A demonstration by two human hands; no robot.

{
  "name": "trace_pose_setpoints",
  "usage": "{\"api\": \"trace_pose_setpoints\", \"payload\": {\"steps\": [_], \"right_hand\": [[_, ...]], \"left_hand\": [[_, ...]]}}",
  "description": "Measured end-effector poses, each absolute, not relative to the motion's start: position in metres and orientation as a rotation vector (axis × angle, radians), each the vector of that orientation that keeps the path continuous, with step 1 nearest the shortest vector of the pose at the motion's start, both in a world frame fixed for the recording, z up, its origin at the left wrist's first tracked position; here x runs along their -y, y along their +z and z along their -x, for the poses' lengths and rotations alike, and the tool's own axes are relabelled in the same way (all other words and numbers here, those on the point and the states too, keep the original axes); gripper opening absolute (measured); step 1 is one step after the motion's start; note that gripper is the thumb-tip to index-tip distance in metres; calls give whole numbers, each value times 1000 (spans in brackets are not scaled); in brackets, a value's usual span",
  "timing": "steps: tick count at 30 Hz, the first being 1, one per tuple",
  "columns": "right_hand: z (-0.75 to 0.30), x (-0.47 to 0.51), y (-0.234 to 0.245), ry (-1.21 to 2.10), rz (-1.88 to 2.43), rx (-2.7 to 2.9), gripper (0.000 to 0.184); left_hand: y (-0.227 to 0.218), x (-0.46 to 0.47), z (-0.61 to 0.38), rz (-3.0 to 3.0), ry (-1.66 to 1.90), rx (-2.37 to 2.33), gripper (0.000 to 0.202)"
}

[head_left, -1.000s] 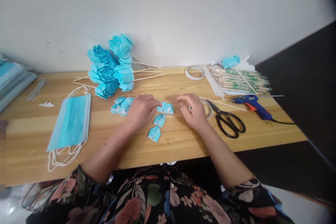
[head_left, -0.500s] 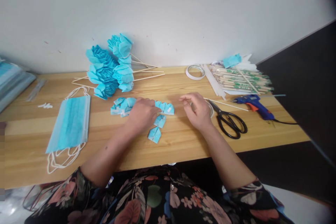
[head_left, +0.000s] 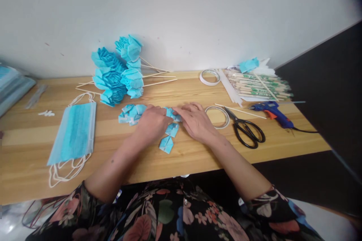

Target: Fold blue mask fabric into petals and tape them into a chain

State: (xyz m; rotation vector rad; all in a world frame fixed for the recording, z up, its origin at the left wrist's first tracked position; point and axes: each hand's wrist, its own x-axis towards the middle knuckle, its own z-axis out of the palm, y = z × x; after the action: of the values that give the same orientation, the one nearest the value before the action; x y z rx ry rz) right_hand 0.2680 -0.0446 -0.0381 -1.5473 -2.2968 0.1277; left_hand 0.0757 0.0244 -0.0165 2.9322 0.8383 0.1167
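Note:
My left hand (head_left: 154, 121) is curled over a row of blue folded petals on the table, its fingertips at a blue folded petal (head_left: 169, 113). From the other side, my right hand (head_left: 195, 121) has its thumb and fingers closed at the right end of the same row; the exact grip is partly hidden. Two loose folded petals, an upper one (head_left: 172, 130) and a lower one (head_left: 166, 144), lie just below the hands. More folded petals (head_left: 131, 114) with small white tape pieces show left of my left hand.
Blue fabric flowers (head_left: 110, 77) on sticks lie behind. Stacked face masks (head_left: 75, 131) and white scraps (head_left: 46, 113) are left. Rightward are tape rolls (head_left: 209, 78), a nearer tape ring (head_left: 226, 123), black scissors (head_left: 249, 131), a blue glue gun (head_left: 273, 112) and bundled sticks (head_left: 257, 84).
My right hand has moved left from beside the tape ring to the right end of the petal row, uncovering the ring. My left hand stays almost in place.

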Motion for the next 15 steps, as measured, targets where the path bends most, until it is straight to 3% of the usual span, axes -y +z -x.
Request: {"api": "trace_pose_setpoints", "payload": {"steps": [9,15], "right_hand": [[-273,45,-42,223,1371,2095,51],[-294,64,-27,-54,1391,1570,39]], "left_hand": [[-3,-23,-74,-2869,-64,-851,32],[-5,-25,-71,-2888,-56,-845,33]]}}
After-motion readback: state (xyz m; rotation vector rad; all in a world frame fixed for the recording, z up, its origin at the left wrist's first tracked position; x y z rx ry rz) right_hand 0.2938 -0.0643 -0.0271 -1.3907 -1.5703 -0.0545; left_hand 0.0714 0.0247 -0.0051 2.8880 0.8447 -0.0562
